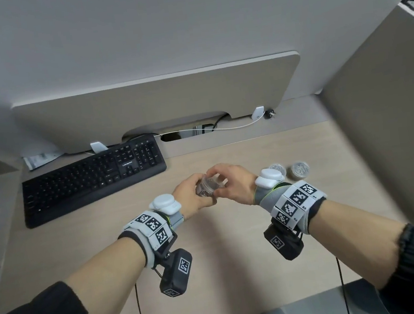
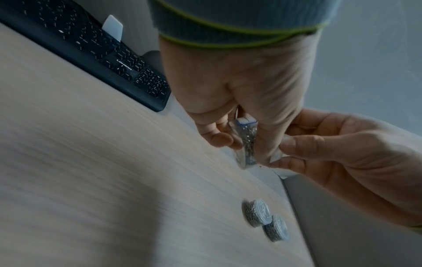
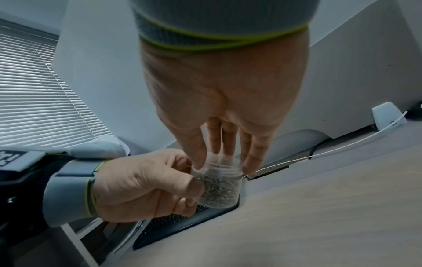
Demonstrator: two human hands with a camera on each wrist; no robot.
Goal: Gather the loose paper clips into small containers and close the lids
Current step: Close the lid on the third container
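A small clear container [image 1: 208, 185] filled with metal paper clips is held above the desk's middle. My left hand [image 1: 195, 192] grips its body [image 3: 219, 191] from the left, thumb across the front. My right hand [image 1: 225, 180] comes down from above, and its fingertips [image 3: 198, 162] pinch the clear lid [image 3: 215, 159] at the container's mouth. How tightly the lid sits cannot be told. In the left wrist view the container [image 2: 245, 142] shows edge-on between both hands. Two more lidded containers of clips [image 1: 277, 169] [image 1: 300, 170] stand on the desk to the right, beyond my right wrist.
A black keyboard [image 1: 94, 177] lies at the back left of the wooden desk [image 1: 225, 258]. A grey partition [image 1: 158, 103] closes the back and a side panel [image 1: 384, 136] the right. A white cable [image 1: 223, 128] runs along the back edge.
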